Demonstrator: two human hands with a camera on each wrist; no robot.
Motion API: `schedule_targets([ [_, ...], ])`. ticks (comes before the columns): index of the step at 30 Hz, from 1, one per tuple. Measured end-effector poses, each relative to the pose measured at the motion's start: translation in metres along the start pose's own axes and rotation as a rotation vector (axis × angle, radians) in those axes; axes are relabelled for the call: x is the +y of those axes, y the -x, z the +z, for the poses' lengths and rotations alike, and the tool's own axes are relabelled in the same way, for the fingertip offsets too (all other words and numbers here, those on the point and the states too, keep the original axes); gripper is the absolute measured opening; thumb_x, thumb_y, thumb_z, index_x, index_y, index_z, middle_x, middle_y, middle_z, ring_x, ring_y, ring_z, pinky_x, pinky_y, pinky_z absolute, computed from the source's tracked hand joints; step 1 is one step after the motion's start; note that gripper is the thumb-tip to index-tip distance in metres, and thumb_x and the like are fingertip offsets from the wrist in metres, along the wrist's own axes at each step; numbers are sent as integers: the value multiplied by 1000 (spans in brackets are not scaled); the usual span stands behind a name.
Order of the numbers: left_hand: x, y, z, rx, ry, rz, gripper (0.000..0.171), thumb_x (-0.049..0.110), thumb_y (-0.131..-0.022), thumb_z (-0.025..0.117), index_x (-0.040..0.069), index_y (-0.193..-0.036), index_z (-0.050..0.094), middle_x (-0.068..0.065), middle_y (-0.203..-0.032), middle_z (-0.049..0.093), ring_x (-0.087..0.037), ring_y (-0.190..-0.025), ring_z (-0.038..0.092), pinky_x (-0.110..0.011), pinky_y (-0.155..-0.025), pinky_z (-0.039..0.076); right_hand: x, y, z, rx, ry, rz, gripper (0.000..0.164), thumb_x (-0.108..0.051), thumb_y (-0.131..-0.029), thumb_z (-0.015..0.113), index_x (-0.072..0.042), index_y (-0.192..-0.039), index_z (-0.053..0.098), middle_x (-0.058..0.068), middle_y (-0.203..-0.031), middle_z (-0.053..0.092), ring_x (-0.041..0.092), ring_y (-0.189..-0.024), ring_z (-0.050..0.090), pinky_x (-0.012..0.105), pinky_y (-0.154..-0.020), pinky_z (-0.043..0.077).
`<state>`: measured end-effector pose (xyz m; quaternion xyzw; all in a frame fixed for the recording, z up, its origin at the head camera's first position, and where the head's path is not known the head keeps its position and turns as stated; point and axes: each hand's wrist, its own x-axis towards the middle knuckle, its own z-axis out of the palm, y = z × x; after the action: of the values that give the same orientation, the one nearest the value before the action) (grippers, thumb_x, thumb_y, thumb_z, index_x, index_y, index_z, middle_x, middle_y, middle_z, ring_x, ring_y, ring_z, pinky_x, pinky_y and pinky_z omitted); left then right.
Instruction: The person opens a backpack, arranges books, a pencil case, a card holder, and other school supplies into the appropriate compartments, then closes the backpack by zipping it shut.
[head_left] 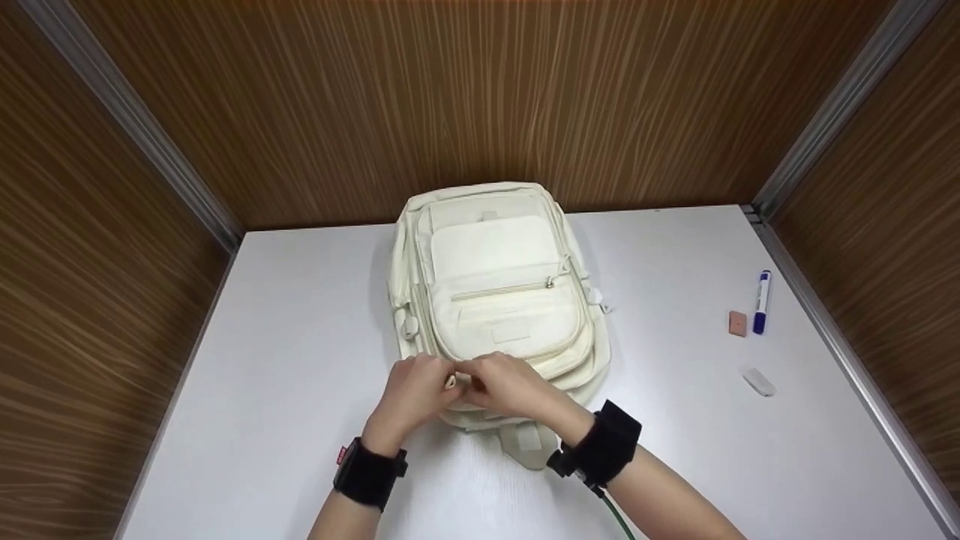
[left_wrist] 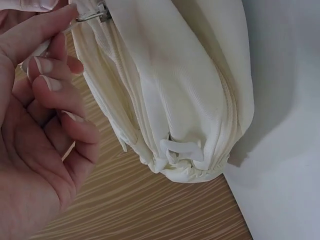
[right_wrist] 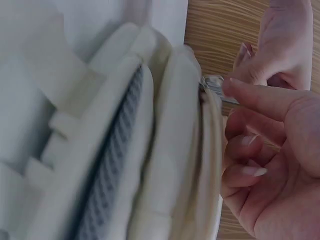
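Note:
A cream backpack [head_left: 510,315] lies on the white table, its front pockets facing up. My two hands meet at its near edge. My left hand [head_left: 416,386] pinches the zipper pull, its other fingers curled; in the left wrist view the pull's metal ring [left_wrist: 90,17] leads to the zipper slider [left_wrist: 104,11] on the bag's edge. From the other side, my right hand [head_left: 506,382] pinches the same zipper pull [right_wrist: 220,90] with its fingertips, the remaining fingers bent toward the palm [right_wrist: 270,200]. The fingers hide part of the pull in the head view.
To the right on the table [head_left: 660,450] lie a blue-capped marker [head_left: 762,300], a small pinkish block [head_left: 737,323] and a white eraser-like piece [head_left: 759,382]. Wood-grain panels [head_left: 480,97] enclose the back and sides. A strap end [head_left: 529,446] of the backpack sticks out toward me.

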<state>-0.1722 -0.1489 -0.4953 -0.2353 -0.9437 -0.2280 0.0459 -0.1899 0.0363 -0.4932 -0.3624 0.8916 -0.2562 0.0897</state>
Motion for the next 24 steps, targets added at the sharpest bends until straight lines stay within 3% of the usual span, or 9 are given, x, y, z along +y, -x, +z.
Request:
schedule_targets([
  [5, 0, 0, -8, -55, 145, 3, 27, 12, -79, 72, 17, -61, 53, 14, -52, 31, -3, -47, 30, -24, -45, 25, 0, -5, 8, 10, -69, -4, 10, -12, -84, 72, -18, -93, 69, -12, -68, 55, 4, -56, 48, 22, -50, 38],
  [8, -2, 1, -13, -103, 253, 33, 26, 14, -84, 72, 17, -63, 57, 15, -54, 38, -2, -48, 35, -23, -46, 30, -1, -5, 9, 20, -75, 4, 8, -11, -85, 72, -17, -81, 68, -12, -66, 55, 4, -56, 48, 21, -50, 38],
  [10, -5, 2, -14, -126, 329, 56, 24, 18, -88, 71, 15, -66, 63, 16, -56, 44, -1, -50, 38, -22, -48, 33, -1, -6, 9, 13, -58, 8, 15, -13, -86, 71, -16, -74, 64, -11, -64, 56, 4, -55, 48, 21, -49, 38],
  [12, -10, 2, -13, -130, 391, 62, 25, 21, -92, 70, 12, -69, 67, 17, -58, 46, 0, -51, 40, -22, -49, 34, -2, -5, 9, 0, -46, 14, 12, -13, -86, 71, -16, -76, 66, -10, -66, 59, 3, -56, 50, 20, -51, 40],
  [15, -17, 3, -9, -78, 351, 6, 34, 27, -96, 65, 13, -65, 65, 17, -55, 44, -1, -49, 39, -23, -48, 33, -3, -5, 9, -29, -47, 16, 5, -10, -84, 72, -14, -82, 70, -7, -72, 66, 2, -60, 54, 19, -55, 44],
  [19, -26, 3, 1, -15, 153, -146, 47, 30, -99, 59, 18, -54, 49, 11, -50, 39, -8, -45, 38, -30, -47, 33, -5, -4, 9, -32, -63, 4, 11, -4, -77, 74, -12, -84, 74, -7, -75, 68, 2, -63, 57, 17, -59, 46],
  [21, -28, 3, 6, -36, 107, -217, 49, 33, -100, 56, 18, -54, 45, 8, -50, 40, -11, -45, 40, -32, -47, 34, -6, -4, 10, -10, -65, 2, 9, -5, -75, 74, -12, -81, 74, -9, -70, 65, 0, -60, 55, 16, -57, 45],
  [24, -27, 2, 12, -83, 127, -303, 49, 38, -99, 56, 17, -56, 47, 6, -51, 44, -13, -45, 43, -33, -46, 35, -9, -3, 11, 33, -99, 21, 2, -12, -77, 75, -12, -76, 73, -12, -65, 63, -2, -52, 52, 14, -51, 44],
])
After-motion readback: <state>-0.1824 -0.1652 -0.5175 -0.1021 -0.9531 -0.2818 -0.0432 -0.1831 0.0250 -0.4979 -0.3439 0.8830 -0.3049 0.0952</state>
